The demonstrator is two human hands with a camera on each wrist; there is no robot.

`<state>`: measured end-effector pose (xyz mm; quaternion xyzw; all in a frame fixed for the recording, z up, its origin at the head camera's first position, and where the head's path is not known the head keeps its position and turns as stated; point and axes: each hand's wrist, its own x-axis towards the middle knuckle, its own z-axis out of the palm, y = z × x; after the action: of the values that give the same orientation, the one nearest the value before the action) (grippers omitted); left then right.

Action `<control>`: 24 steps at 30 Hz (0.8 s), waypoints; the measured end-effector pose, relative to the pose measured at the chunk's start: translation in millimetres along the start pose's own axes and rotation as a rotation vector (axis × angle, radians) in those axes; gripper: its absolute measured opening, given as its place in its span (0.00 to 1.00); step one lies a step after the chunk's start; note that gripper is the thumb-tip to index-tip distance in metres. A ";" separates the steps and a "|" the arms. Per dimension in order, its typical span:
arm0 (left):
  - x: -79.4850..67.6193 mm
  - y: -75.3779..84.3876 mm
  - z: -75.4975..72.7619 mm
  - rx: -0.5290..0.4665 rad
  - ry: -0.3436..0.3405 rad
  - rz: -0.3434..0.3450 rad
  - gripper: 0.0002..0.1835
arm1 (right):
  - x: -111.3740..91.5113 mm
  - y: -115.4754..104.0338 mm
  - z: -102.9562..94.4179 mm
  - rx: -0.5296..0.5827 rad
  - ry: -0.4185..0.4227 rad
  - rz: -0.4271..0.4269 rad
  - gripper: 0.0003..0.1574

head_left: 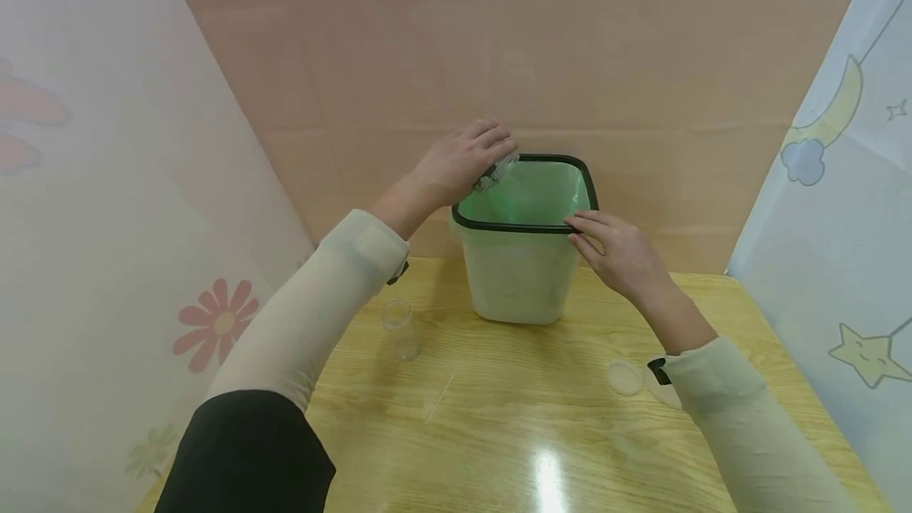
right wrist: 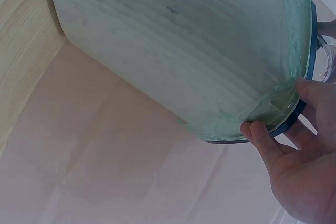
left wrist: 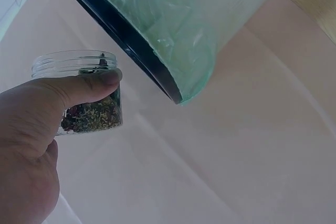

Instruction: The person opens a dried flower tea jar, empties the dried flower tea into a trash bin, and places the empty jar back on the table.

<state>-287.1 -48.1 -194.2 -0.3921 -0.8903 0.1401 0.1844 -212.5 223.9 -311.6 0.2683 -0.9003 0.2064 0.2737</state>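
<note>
My left hand [head_left: 463, 161] grips a clear screw-neck jar [head_left: 492, 174] over the left side of a trash bin [head_left: 520, 279]. In the left wrist view the jar [left wrist: 93, 113] holds a dark, mixed, dried herb-like filling, with my thumb [left wrist: 100, 85] across its side. Its mouth has no lid on it. The bin is pale, with a black rim ring [head_left: 513, 227] and a green plastic liner [head_left: 545, 192] inside. With thumb and fingers, my right hand [head_left: 620, 256] holds the rim at the near right corner; the right wrist view shows fingertips on the liner's folded edge [right wrist: 286, 90].
An uncapped clear jar [head_left: 401, 331] stands on the wooden table [head_left: 484, 418], left of the bin. Two round, pale, lid-like discs lie at the right, one disc [head_left: 625, 378] in full view, the other partly behind my right cuff. A brown backdrop [head_left: 499, 46] rises behind the bin.
</note>
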 end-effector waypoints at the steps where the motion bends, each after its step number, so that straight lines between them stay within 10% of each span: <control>1: -0.1 0.0 -0.1 0.003 -0.003 0.002 0.36 | 0.1 -0.2 0.4 -0.001 0.002 -0.003 0.20; 24: -2.1 2.0 -0.5 0.053 -0.014 0.035 0.34 | -0.2 -6.5 3.5 0.002 0.029 -0.026 0.19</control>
<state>-284.2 -48.3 -195.1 -0.4016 -0.8805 0.1695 0.1861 -209.8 217.1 -312.9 0.2771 -0.8925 0.2075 0.2890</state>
